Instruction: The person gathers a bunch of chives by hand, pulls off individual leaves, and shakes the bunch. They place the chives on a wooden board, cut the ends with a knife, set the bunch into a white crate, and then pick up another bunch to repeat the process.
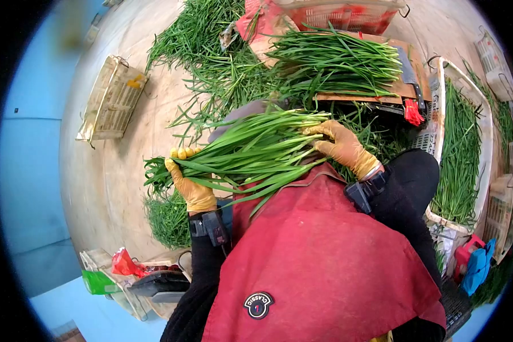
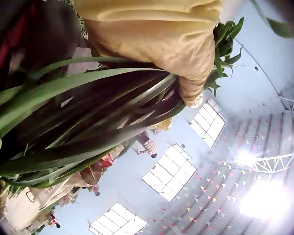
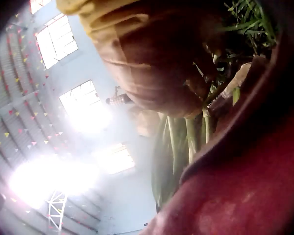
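A loose bunch of garlic chives lies across the lap, over a red apron. My left hand, in a yellow glove, grips the leafy end, with the fingers wrapped over the far side. At the pale stem ends, my gloved right hand pinches the stalks between thumb and fingers. Long leaves run out from under the left palm in the left wrist view. Several stalks show below the right hand in its wrist view, where most of its fingertips are hidden.
Ahead, more chives lie on a board beside a knife and red ties. A white crate of chives stands at the right. Loose greens cover the floor ahead; an upturned crate is at the left.
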`<state>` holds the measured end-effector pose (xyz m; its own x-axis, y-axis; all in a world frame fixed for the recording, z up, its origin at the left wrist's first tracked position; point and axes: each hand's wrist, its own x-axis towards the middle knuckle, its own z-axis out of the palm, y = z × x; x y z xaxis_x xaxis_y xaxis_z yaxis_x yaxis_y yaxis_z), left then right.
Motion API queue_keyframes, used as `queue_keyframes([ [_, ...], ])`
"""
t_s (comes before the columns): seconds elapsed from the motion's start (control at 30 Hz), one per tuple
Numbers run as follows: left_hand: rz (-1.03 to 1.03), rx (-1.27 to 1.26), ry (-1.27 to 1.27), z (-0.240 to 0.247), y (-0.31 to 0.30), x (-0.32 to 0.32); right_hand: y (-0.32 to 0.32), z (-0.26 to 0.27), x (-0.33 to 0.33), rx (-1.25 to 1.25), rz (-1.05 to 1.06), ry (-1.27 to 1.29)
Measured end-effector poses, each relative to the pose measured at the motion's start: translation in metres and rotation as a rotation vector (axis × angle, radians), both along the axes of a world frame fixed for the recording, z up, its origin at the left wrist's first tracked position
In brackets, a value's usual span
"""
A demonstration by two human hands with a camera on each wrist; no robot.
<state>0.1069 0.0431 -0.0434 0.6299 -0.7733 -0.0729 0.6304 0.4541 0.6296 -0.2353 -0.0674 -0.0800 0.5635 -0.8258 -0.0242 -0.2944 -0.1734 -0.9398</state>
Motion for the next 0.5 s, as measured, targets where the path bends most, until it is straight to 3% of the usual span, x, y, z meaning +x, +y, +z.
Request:
queue_keyframes([
  [0.03,-0.004,-0.002,-0.006,-0.001,0.000,0.001,-0.001,-0.001,0.001,-0.085,0.033,0.006],
  [0.13,0.001,0.003,0.025,-0.002,0.000,0.002,0.002,0.008,0.008,0.026,0.048,0.226],
  [0.17,0.003,0.001,0.020,-0.002,0.000,0.003,0.002,-0.011,0.010,-0.088,0.024,0.196],
  [0.27,0.003,0.003,0.004,-0.003,0.001,0.005,-0.003,-0.002,0.010,-0.123,0.068,0.377],
  [0.37,-0.017,-0.006,0.005,-0.004,0.001,0.007,-0.008,-0.004,0.004,-0.268,0.099,0.400],
  [0.5,-0.009,0.007,0.050,-0.003,0.000,0.008,-0.019,-0.028,-0.009,0.191,0.102,0.202],
])
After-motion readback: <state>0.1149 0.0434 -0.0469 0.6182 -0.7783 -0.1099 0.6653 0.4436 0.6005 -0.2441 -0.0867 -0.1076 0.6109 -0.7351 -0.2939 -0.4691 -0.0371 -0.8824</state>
